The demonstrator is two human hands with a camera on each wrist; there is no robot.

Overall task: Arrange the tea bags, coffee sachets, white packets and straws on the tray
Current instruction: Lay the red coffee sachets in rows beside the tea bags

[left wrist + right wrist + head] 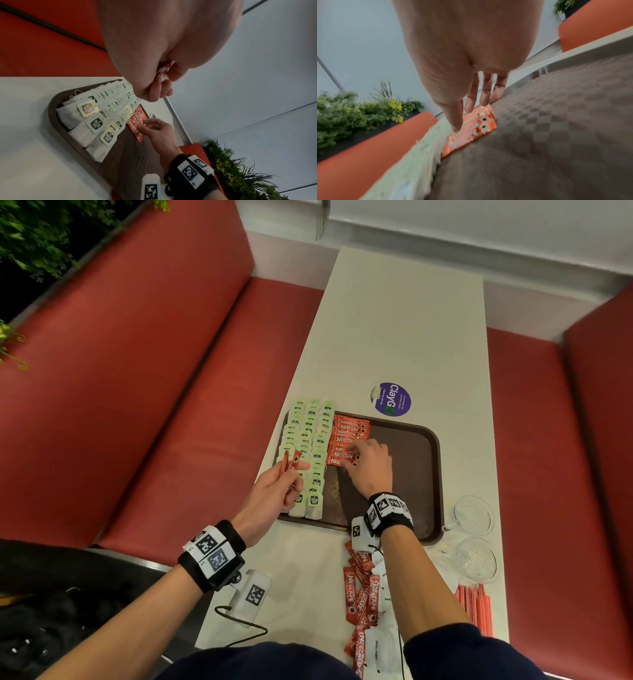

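A brown tray (424, 474) lies on the white table. Three columns of green-tagged tea bags (308, 446) fill its left side, and a column of red coffee sachets (346, 436) lies beside them. My right hand (358, 455) rests straight fingertips (469, 108) on the nearest sachets (471, 134) of that column. My left hand (294, 470) hovers over the tea bags (96, 121) and grips a few red sachets (289, 462), whose ends also show in the left wrist view (163, 73). Loose sachets (359, 594), white packets (376, 642) and red straws (476, 607) lie on the table near me.
Two clear glass cups (474, 515) (478, 558) stand right of the tray. A purple round sticker (390, 399) sits beyond it. Red benches flank the table. The tray's right half (547, 128) is bare. A black cable (239, 621) lies at the near left edge.
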